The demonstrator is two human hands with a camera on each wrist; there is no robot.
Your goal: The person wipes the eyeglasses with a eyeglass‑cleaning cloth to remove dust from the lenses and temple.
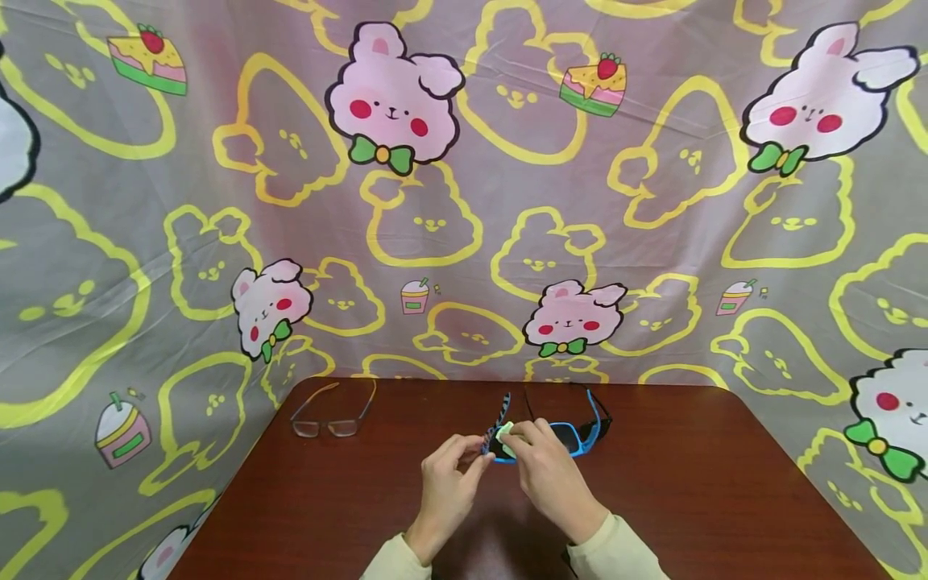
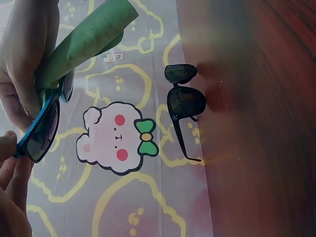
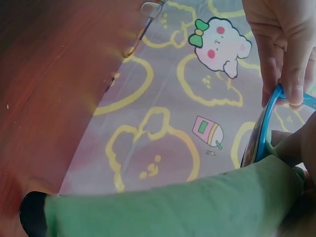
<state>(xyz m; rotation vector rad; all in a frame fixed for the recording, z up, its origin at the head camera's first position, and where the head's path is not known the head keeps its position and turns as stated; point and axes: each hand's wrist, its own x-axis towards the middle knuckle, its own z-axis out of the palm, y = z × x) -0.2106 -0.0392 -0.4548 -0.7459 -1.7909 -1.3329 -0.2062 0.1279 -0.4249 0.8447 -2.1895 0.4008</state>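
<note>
Blue-framed sunglasses (image 1: 570, 439) with dark lenses are held up in front of the body, over the table. My left hand (image 1: 451, 477) pinches their left corner beside the hinge, between thumb and fingers. A pale green cloth (image 1: 505, 437) is in the fingers of my right hand (image 1: 549, 471), which hold it against the left lens. In the left wrist view the cloth (image 2: 89, 42) hangs out past the frame as a loose fold. The temples point away from me, and the right hand hides part of the front.
Clear-lens glasses (image 1: 325, 428) with open temples lie at the table's left back. Black sunglasses (image 2: 186, 101) rest behind the blue pair, partly covered by it in the head view. A patterned curtain (image 1: 435, 242) borders the brown table (image 1: 326, 499) at the back and sides.
</note>
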